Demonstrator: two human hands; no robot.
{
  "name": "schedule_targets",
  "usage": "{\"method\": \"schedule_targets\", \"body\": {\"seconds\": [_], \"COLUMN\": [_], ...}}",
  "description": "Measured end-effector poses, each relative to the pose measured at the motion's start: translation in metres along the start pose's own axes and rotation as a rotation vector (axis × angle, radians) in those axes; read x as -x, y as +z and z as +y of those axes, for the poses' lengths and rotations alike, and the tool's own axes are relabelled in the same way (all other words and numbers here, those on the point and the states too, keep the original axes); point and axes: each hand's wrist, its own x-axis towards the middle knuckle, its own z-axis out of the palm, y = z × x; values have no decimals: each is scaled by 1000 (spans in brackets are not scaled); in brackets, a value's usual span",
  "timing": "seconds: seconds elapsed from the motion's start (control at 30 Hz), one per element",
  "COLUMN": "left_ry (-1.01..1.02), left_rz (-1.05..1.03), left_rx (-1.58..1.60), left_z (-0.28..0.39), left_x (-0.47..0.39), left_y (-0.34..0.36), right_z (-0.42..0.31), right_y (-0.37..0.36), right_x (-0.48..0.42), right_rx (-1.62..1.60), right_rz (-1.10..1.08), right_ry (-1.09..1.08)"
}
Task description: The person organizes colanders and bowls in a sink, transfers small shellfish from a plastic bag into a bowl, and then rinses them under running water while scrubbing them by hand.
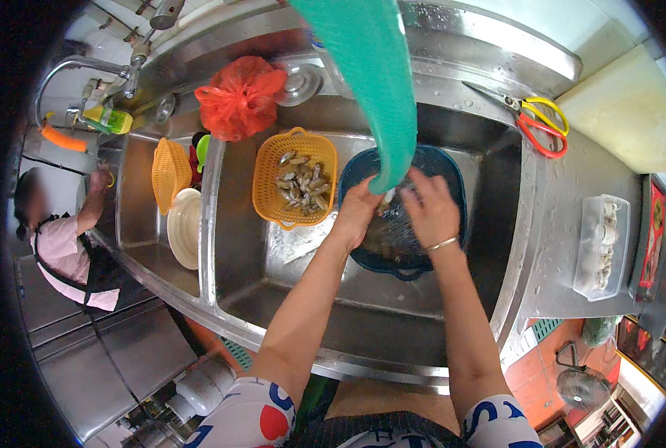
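A dark blue plastic basin (460, 185) with water in it sits in the stainless steel sink (389, 330). Over its left side is my left hand (353, 215), its fingertips partly hidden by the end of a green hose (375, 73) hanging from above. A small pale and brownish piece (386, 203), perhaps a shrimp, shows by those fingertips; whether they grip it is unclear. My right hand (432, 215), blurred, hovers over the basin's right side with fingers apart. To the left, an orange plastic basket (261, 185) holds several raw shrimp (305, 185).
A red plastic bag (240, 101) and scissors (534, 117) with red and yellow handles lie on the sink's ledge. In the left bowl are another orange basket (169, 173) and a cream bowl (184, 229). A clear container (602, 246) stands right. Another person (64, 246) stands left.
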Motion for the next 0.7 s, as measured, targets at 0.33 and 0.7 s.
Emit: {"method": "schedule_targets", "body": {"seconds": [0.33,0.7], "left_ry": [4,281], "left_rz": [37,494], "left_rx": [382,-97], "left_z": [11,0], "left_x": [0,-7], "left_y": [-11,-85], "right_z": [-4,27], "right_y": [-5,-28], "right_x": [6,4], "right_rx": [-26,226], "right_rz": [99,86], "right_ry": [60,190]}}
